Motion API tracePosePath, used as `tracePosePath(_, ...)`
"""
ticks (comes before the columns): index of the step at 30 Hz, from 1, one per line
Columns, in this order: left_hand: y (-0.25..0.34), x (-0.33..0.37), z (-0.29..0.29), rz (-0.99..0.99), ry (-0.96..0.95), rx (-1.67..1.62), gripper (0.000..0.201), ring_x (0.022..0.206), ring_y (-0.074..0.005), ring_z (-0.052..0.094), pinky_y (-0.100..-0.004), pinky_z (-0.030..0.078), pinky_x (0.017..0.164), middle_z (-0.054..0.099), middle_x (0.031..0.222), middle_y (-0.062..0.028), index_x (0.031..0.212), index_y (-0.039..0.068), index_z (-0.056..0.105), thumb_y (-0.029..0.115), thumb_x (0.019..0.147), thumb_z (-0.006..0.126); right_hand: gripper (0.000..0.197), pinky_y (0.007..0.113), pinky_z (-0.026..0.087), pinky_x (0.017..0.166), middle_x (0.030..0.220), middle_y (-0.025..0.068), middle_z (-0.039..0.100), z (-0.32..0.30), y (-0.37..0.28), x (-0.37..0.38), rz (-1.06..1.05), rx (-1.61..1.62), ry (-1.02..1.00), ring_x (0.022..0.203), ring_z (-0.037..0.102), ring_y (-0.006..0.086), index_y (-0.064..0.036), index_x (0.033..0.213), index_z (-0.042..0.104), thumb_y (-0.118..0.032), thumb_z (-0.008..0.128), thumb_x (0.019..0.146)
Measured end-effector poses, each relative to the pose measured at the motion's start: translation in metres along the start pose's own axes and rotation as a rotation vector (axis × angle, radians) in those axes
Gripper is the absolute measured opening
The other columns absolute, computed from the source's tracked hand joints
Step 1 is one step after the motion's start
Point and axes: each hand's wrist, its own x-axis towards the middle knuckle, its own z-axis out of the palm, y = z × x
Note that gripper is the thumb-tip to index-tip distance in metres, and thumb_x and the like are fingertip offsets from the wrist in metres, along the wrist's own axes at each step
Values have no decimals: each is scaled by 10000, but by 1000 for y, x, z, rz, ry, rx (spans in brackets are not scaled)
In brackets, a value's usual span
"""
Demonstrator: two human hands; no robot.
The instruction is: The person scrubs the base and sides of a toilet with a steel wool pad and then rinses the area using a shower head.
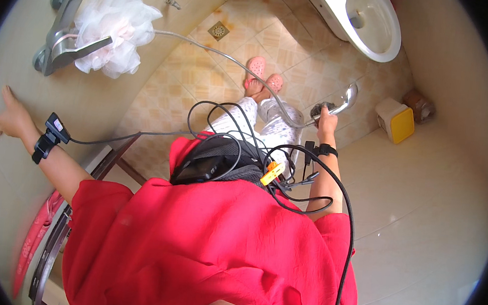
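Note:
My left hand [10, 116] is out at the far left by the tiled wall, fingers apart and holding nothing; I cannot tell if it touches the wall. In my right hand [327, 124] is the handle of a silver shower head [348, 97], pointing away to the right. From its handle a metal hose [228, 58] loops left, toward the wall mixer tap [62, 38]. A dark, rough, round thing [318, 109] shows beside my right fingers; whether I hold it or it lies beyond them, I cannot tell. A white mesh bath puff [116, 30] hangs over the tap.
A white toilet [374, 25] stands at the far right. Near the right wall are a white tub with a yellow lid [398, 121] and a brown container [418, 106]. A floor drain [218, 30] lies ahead. Black cables [241, 109] loop across my waist. A dark-framed rack [53, 252] stands left.

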Motion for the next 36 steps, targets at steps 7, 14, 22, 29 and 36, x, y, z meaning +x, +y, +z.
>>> tracePosePath(7,-20,5,19,-5,62,4,1245,1233,-589,13,-484,252,1009,-6,1232,-529,1219,-269,-58,645,676,591,298,298,391,393,551,28,478,-7,-3,-22,19,58,-86,437,454,139,-48,687,494,-298,578,825)
tracePosePath(14,-23,9,9,59,117,-13,1189,1199,-633,25,-508,157,1037,10,1246,-517,1223,-275,-18,646,716,537,264,297,435,405,583,14,499,-1,-28,-71,7,80,-97,456,475,126,-46,716,513,-277,577,828)
tracePosePath(22,-28,13,15,26,138,30,1212,1199,-633,21,-510,161,1035,16,1247,-517,1221,-277,-20,662,701,542,304,300,415,390,555,33,503,3,-27,-61,-128,-51,-95,439,484,143,-22,674,516,-279,595,815)
tracePosePath(29,-20,17,10,-15,82,115,1219,1217,-611,17,-504,135,1045,4,1249,-515,1219,-276,-45,653,700,552,396,397,479,658,731,227,621,2,-53,-27,-279,-594,55,702,627,339,70,782,590,-321,628,732)
tracePosePath(36,-4,5,14,-18,22,32,1220,1216,-612,2,-508,140,1044,-28,1246,-517,1207,-279,-71,637,708,560,428,437,456,785,900,271,603,4,-80,2,-337,-797,-29,887,583,392,66,898,566,-318,627,720)
